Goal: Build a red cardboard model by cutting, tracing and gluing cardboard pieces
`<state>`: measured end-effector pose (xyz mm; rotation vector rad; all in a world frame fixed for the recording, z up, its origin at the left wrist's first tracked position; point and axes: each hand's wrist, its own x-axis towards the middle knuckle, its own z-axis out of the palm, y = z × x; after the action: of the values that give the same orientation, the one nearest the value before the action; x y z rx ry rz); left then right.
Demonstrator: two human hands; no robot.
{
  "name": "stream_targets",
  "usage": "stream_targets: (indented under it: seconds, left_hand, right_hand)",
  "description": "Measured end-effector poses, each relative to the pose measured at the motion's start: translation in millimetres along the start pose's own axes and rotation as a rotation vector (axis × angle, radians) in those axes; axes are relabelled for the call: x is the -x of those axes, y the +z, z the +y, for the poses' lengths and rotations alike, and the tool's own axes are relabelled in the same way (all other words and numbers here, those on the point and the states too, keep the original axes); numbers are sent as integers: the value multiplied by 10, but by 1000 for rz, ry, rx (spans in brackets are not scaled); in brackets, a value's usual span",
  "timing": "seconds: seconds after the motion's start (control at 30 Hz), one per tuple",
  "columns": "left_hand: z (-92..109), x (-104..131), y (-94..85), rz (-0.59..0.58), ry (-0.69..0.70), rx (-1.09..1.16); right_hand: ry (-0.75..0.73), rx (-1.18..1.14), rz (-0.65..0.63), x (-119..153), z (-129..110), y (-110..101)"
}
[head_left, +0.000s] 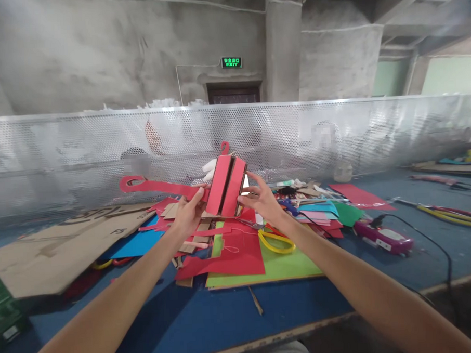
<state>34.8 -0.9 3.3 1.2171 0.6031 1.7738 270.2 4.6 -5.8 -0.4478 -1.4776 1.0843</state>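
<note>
Above the worktable I hold up a red paper-covered cardboard piece (216,190), box-like, with a dark gap running down its middle. My left hand (190,212) pinches its lower left side, thumb on top. From that side a long red strip (161,187) with a curled end sticks out to the left. A smaller red hook (225,147) rises from the top. My right hand (263,201) grips the right edge between thumb and fingers. White pieces (209,170) show behind the left edge. Below lie red paper (247,259), a light green sheet (294,262) and yellow-handled scissors (277,242).
A large cardboard sheet (67,246) lies at left over a blue sheet (133,242). At right are a purple power strip (384,237) with a black cord and another yellow-and-red-handled tool (451,214). A perforated metal screen (62,147) runs along the back.
</note>
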Motion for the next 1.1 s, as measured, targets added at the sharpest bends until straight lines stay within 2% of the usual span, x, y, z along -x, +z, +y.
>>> stream_targets:
  seconds: [0.17, 0.3, 0.43, 0.7, 1.1]
  left_hand:
    - [-27, 29, -66, -61, -107, 2]
    - [-69, 6, -159, -78, -139, -14]
    - [-63, -17, -262, -182, -218, -36]
    - [28, -11, -376, -255, -160, -43]
    - [26, -83, -468, -339, -134, 98]
  right_hand:
    - [-24, 31, -9, 9, 8, -5]
    - [-82, 86, -11, 0, 36, 5]
    - [-175, 93, -39, 11, 53, 57]
    - [-316, 265, -77, 124, -28, 165]
    - [-425, 303, -107, 105, 22, 141]
